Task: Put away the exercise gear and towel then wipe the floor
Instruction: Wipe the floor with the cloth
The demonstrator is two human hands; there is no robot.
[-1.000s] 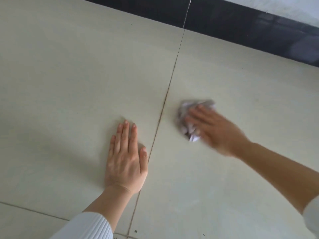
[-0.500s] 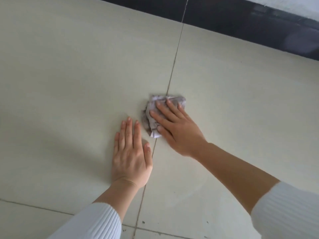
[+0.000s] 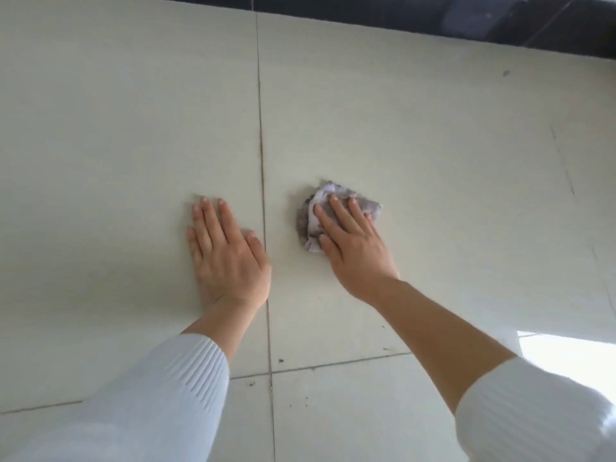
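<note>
Cloth (image 3: 308, 225): crumpled, grey and white, lying on the pale tiled floor (image 3: 133, 128), on the tile just right of the long grout line (image 3: 261, 145).

Right hand (image 3: 353, 251) lies on top of the cloth. Its fingers (image 3: 343, 215) are straight and slightly spread, pressing the cloth to the floor, not curled round it. The thumb lies along the cloth's near edge.

Left hand (image 3: 226, 255) is flat on the neighbouring tile, left of the grout line, palm down, with the fingers straight and close together, holding nothing. Its thumb tip is just beside the line. The hands are near each other but apart.

Both forearms are bare, with white ribbed sleeves (image 3: 160, 395) nearer the camera.

A dark band (image 3: 433, 18) runs along the floor's far edge. A few dark specks (image 3: 281, 360) sit near the grout crossing. A bright patch of light (image 3: 566, 358) shows at lower right.
</note>
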